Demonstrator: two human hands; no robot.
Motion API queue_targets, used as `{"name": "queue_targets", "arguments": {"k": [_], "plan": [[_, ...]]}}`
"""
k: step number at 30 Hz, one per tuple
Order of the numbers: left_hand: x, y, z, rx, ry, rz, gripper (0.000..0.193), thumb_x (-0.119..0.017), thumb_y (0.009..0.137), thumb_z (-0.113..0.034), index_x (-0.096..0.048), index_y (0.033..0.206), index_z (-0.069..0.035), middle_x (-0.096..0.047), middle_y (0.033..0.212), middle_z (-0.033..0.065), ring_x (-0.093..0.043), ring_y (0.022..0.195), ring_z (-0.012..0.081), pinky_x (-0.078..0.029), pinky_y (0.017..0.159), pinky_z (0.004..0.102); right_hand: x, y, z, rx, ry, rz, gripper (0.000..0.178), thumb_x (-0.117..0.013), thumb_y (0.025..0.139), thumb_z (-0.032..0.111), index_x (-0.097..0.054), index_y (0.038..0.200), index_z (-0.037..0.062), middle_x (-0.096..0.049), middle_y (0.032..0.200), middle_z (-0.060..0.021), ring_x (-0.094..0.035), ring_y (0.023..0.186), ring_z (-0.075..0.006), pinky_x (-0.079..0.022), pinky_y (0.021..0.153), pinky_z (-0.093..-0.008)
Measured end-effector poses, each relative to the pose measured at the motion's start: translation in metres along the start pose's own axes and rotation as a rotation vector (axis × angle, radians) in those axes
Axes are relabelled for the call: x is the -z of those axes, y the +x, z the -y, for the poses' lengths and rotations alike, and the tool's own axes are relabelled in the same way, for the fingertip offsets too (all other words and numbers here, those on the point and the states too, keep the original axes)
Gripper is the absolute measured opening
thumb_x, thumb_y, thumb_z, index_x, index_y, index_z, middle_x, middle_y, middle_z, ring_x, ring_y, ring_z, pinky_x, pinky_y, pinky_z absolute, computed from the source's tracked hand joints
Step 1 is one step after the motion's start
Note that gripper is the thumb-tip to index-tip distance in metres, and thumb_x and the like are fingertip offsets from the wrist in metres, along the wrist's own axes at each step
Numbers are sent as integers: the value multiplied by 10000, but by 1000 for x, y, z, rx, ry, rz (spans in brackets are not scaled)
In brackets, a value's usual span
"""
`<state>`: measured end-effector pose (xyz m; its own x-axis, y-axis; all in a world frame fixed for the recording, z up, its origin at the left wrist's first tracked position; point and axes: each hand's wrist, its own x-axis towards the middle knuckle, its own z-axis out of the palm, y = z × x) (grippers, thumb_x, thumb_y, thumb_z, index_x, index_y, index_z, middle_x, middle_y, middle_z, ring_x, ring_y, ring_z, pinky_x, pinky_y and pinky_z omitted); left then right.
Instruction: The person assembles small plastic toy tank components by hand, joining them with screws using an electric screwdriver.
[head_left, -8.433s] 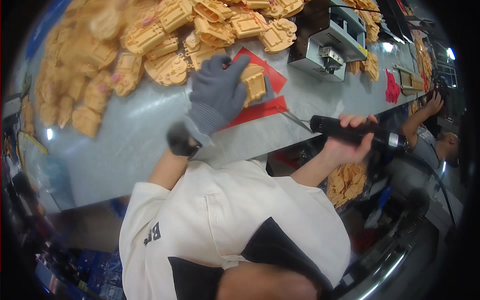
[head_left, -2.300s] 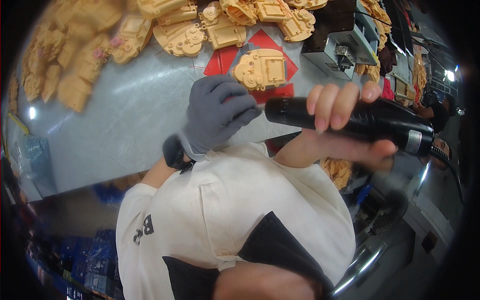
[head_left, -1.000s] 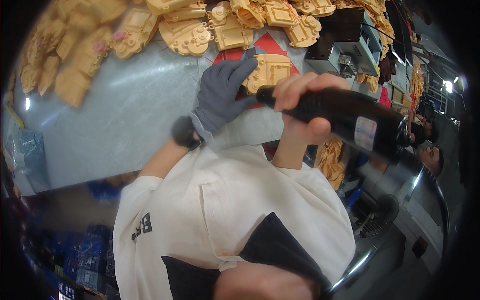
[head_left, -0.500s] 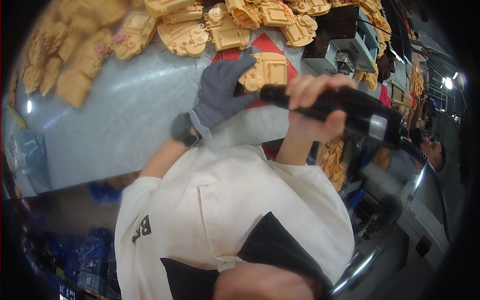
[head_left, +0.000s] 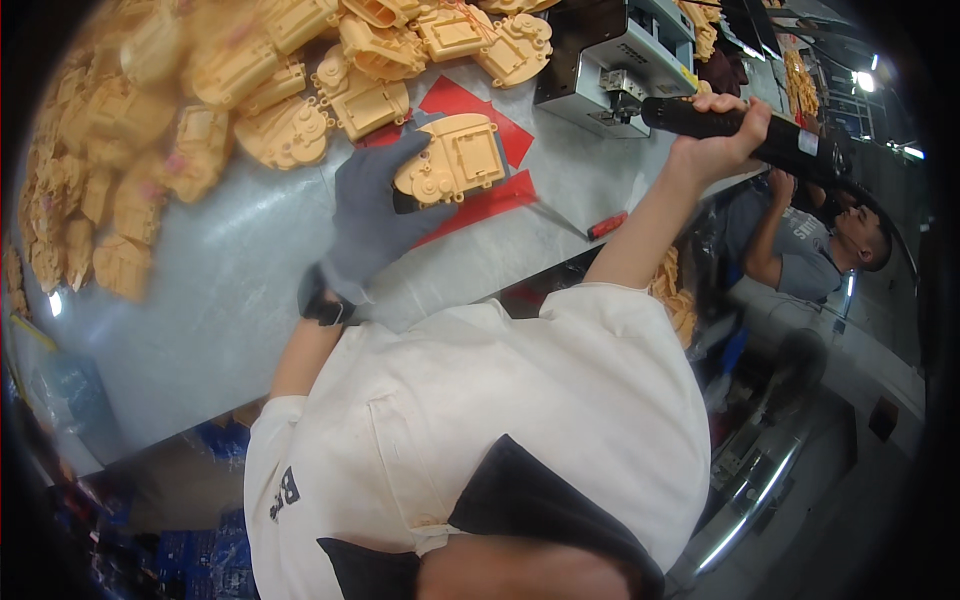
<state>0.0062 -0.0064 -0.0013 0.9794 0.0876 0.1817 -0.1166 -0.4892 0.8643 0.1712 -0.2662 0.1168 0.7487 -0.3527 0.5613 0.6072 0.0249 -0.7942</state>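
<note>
My left hand [head_left: 375, 200], in a grey glove, is closed on the left side of a yellow plastic housing [head_left: 465, 158]. That housing rests over a dark grey block on red sheets [head_left: 520, 138] on the metal table. Bare and raised at the right, my right hand [head_left: 728, 135] grips a black electric screwdriver [head_left: 800, 148]. The front end of the screwdriver points left, at the small metal outlet of a grey box-shaped machine [head_left: 640, 60]; whether the tip touches it I cannot tell.
Yellow housings [head_left: 290, 130] are heaped along the table's far and left side. A red-handled screwdriver [head_left: 607, 225] lies near the table's front edge. At the right sits another person [head_left: 800, 235] in a grey shirt. A plastic bag [head_left: 75, 390] hangs at the left edge.
My right hand has carried the electric screwdriver away from the housing, right and up to the machine. The left hand keeps hold of the housing. The whole view has shifted.
</note>
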Motion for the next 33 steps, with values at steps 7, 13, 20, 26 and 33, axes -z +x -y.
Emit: {"name": "queue_targets", "arguments": {"k": [7, 13, 20, 26, 33], "plan": [[4, 3, 0, -55, 70, -1, 693, -816, 542, -220, -548, 1172, -113, -574, 1026, 108, -551, 958, 276, -440, 851, 375, -20, -1, 0, -99, -74, 108, 189, -567, 831, 208, -476, 824, 42, -495, 560, -72, -470, 457, -187, -437, 510, -346], [5, 3, 1, -93, 107, 35, 710, -814, 554, -240, -527, 1191, -115, -576, 993, 107, -548, 923, 282, -438, 822, 378, -16, -63, 43, -270, 277, 397, 314, -471, 877, 393, -511, 990, 103, -496, 657, -42, -461, 536, -174, -380, 621, -367], [0, 6, 5, -154, 103, -5, 731, -814, 568, -272, -504, 1215, -129, -577, 985, 92, -545, 895, 280, -436, 810, 379, -51, -113, 59, -227, 451, 630, 489, -614, 826, 338, -376, 1094, 5, -518, 657, -94, -502, 521, -194, -425, 550, -350], [3, 1, 10, -140, 74, -6, 727, -810, 575, -286, -508, 1218, -133, -584, 987, 85, -543, 888, 283, -432, 804, 378, -62, -115, 60, -237, 431, 584, 494, -678, 789, 274, -366, 1060, 2, -525, 637, -101, -505, 524, -186, -426, 512, -319], [2, 1, 11, -145, 82, -10, 711, -802, 592, -306, -514, 1222, -145, -584, 995, 75, -541, 883, 278, -431, 801, 375, -66, -122, 49, -243, 454, 576, 460, -693, 779, 225, -390, 1040, -3, -522, 614, -106, -494, 481, -188, -429, 474, -317]]}}
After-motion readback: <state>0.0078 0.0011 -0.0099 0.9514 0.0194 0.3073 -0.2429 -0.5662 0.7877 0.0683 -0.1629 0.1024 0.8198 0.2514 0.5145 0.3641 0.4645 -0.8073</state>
